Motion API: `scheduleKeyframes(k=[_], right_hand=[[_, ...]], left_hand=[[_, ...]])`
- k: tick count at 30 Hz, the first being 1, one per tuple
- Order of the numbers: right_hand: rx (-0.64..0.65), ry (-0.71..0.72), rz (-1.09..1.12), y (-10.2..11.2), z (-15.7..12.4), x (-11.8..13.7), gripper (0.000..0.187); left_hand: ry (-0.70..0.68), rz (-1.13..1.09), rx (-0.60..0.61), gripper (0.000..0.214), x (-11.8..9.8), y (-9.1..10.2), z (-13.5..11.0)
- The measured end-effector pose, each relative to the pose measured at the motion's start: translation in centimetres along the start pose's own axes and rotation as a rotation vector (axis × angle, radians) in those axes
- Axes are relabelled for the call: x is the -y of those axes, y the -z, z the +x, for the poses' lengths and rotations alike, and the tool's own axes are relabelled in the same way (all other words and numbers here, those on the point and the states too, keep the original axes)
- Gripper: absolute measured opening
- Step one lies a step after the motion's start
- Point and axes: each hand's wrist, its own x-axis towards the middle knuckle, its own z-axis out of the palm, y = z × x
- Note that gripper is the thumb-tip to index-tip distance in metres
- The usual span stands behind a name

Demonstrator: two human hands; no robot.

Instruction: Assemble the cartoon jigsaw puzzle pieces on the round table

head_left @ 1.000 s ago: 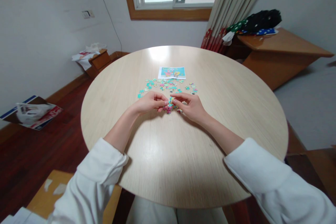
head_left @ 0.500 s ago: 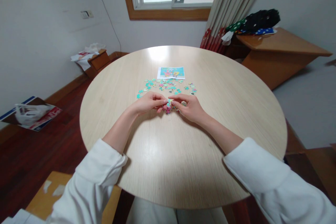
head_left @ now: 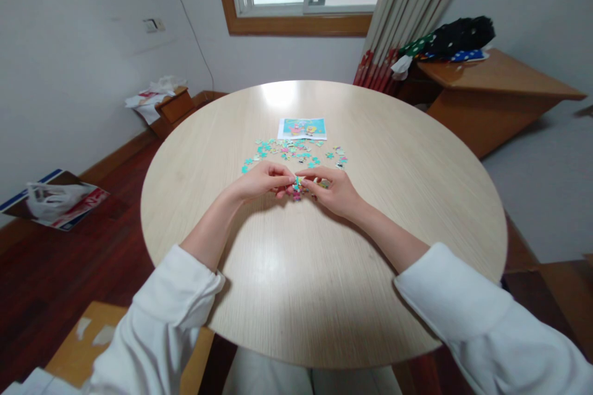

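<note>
Both my hands meet over the middle of a round, light wooden table (head_left: pixel 324 296). My left hand (head_left: pixel 262 181) and my right hand (head_left: pixel 332 189) have their fingertips pinched together on a small cluster of joined puzzle pieces (head_left: pixel 297 188), pink and teal, held just above the tabletop. Beyond my hands lie several loose puzzle pieces (head_left: pixel 287 151), mostly teal. A small colourful reference picture (head_left: pixel 302 128) lies flat further back.
A wooden side table (head_left: pixel 491 83) with dark polka-dot cloth (head_left: pixel 451 37) stands at the right by a curtain (head_left: pixel 407 6). On the left floor are a small wooden box with papers (head_left: pixel 162 102) and a plastic bag (head_left: pixel 50 200). A cardboard box (head_left: pixel 88 336) sits near my left elbow.
My right hand's fingertips have edged slightly left, closing in on the left hand's fingers over the joined pieces. Otherwise both hands stay in place.
</note>
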Motion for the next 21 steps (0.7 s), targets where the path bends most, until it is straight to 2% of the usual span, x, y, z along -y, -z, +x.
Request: scheduleKeyframes(k=[21], right_hand=[[0.004, -0.020, -0.022, 0.13, 0.07, 0.41, 0.016]], left_hand=[[0.021, 0.016, -0.033, 0.019, -0.45, -0.24, -0.13]])
